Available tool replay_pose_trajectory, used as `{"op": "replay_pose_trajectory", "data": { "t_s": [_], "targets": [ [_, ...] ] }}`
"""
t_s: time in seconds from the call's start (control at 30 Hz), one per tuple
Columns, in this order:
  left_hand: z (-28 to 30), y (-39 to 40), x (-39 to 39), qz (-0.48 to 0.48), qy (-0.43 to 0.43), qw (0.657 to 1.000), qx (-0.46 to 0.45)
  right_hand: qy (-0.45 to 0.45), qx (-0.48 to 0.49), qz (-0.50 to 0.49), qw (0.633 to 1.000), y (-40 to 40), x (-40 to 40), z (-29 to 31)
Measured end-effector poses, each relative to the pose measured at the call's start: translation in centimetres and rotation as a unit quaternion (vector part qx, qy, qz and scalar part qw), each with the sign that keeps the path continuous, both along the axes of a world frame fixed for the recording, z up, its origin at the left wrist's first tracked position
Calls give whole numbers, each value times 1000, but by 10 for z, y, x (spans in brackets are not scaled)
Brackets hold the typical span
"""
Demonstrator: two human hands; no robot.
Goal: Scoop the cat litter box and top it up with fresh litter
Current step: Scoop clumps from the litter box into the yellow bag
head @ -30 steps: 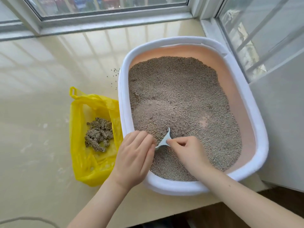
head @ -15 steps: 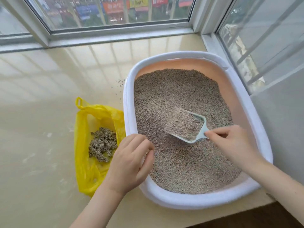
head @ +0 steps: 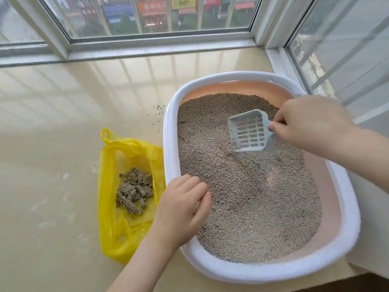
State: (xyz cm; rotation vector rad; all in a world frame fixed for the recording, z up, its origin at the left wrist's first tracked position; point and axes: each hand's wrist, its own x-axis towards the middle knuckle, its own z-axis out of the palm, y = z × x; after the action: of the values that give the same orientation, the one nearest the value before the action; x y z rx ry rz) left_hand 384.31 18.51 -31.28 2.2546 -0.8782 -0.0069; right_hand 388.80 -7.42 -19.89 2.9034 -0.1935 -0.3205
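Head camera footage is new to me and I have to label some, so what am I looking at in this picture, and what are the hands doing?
There is no machine here: a person wears one camera on the head, looking down at their own two hands. On a glossy sill by the windows sits a white-rimmed litter box full of grey litter. The right hand pinches the handle of a pale slotted scoop, which looks empty, at the far part of the litter. The left hand rests on the box's near-left rim, fingers curled. Beside the box lies an open yellow bag holding scooped clumps. A few stray grains lie on the sill.
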Motion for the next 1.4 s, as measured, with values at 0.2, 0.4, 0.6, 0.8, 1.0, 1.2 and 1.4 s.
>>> {"op": "replay_pose_trajectory", "data": {
  "t_s": [0.2,0.4,0.6,0.8,1.0,1.2,1.4],
  "targets": [
    [0,0,2,2,0,1000,2,32,-24,16,999,-17,43,-36],
    [0,-1,3,3,0,1000,9,128,90,14,988,-25,85,-50],
    [-1,-2,3,6,2,1000,8,130,199,16,971,4,97,-73],
    [0,-3,2,8,-1,1000,13,84,317,-41,944,31,83,-107],
    [-2,-3,3,6,0,1000,13,8,435,-82,897,30,56,-123],
    [-1,-3,2,-5,-12,1000,28,3,546,-107,831,27,37,-128],
    [0,-1,2,-16,-18,999,45,8,598,-152,787,22,0,-122]
  ]
}}
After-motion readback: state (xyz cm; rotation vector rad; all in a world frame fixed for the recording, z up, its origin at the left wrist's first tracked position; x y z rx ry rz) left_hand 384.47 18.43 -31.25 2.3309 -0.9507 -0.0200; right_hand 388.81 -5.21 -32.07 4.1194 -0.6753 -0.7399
